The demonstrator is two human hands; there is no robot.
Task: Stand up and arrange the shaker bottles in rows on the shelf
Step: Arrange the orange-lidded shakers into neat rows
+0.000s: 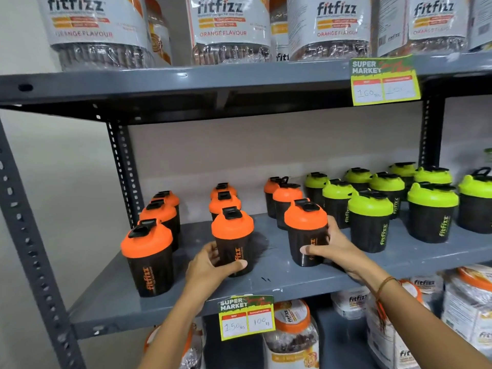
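Both hands grip upright black plastic shakers with orange lids on the grey metal shelf (266,282): left hand (213,265) on the middle-row front shaker (233,241), right hand (335,249) on its right neighbour (306,233).

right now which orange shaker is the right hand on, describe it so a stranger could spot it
On the grey middle shelf, find the three orange-lidded columns. It is the front orange-lidded bottle of the rightmost column, beside the green-lidded bottles, the right hand gripping it.
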